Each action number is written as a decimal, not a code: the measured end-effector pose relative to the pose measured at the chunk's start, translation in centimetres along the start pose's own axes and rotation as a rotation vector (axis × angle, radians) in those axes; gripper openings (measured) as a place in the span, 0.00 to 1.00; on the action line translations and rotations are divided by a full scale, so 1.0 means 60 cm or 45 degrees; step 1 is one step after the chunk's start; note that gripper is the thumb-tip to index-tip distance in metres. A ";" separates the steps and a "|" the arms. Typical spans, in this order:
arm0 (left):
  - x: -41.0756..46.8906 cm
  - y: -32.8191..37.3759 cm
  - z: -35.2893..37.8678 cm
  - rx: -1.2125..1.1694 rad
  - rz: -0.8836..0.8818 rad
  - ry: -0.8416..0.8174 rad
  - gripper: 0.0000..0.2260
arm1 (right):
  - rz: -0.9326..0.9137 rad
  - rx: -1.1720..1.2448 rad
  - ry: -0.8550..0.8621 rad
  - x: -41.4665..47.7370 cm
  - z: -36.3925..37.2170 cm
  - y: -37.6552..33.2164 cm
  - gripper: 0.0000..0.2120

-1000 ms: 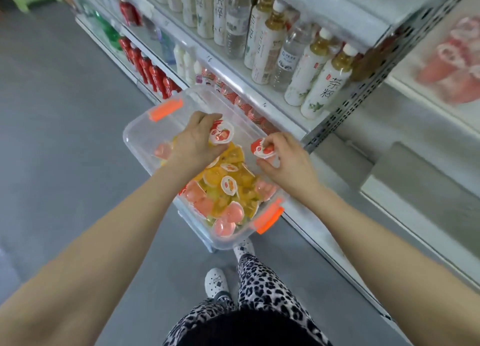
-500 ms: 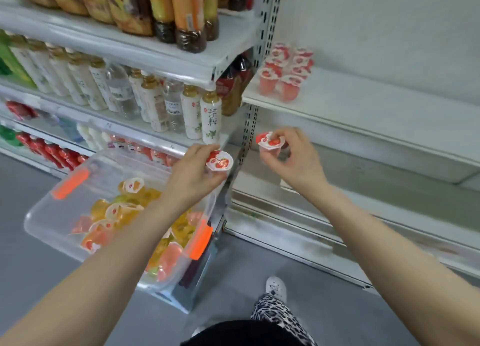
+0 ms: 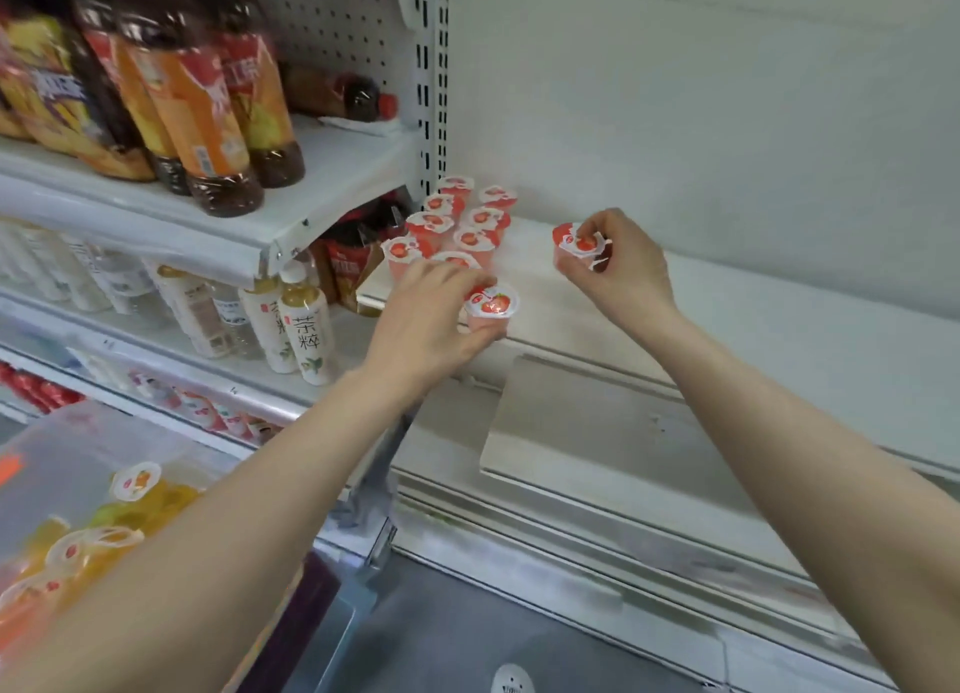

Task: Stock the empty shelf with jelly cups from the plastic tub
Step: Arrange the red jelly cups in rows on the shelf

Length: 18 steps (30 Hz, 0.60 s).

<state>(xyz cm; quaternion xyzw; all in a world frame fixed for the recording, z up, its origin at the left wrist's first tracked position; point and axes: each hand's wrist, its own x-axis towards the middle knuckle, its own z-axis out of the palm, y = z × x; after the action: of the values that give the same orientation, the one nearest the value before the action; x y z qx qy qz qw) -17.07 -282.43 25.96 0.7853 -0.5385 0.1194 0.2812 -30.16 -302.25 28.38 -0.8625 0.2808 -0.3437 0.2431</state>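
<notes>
At your lower left, the plastic tub (image 3: 62, 448) holds yellow and orange jelly cups (image 3: 136, 480). Farther out, your left grip (image 3: 426, 313) pinches a strawberry jelly cup (image 3: 491, 307) by its sides at the front edge of the white shelf (image 3: 727, 318). Your right grip (image 3: 623, 271) is curled round a second strawberry cup (image 3: 579, 250) over the shelf, to the right. Behind your left grip, a cluster of strawberry cups (image 3: 457, 219) stands at the shelf's left end.

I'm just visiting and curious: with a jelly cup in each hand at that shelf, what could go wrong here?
The left hand holds its jelly cup close beside the standing cups; a bump could topple them. That cup is also near the front edge of the shelf, so it might drop off when released.
</notes>
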 end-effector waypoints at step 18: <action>0.163 0.016 0.072 0.051 -0.226 -0.034 0.28 | -0.058 -0.030 -0.312 0.225 0.124 0.121 0.14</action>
<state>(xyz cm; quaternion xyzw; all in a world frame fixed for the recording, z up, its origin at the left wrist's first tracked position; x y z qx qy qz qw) -14.63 -292.73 27.54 0.8369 -0.4680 0.0943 0.2678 -18.85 -314.64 25.31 -0.9070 0.2334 -0.2378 0.2577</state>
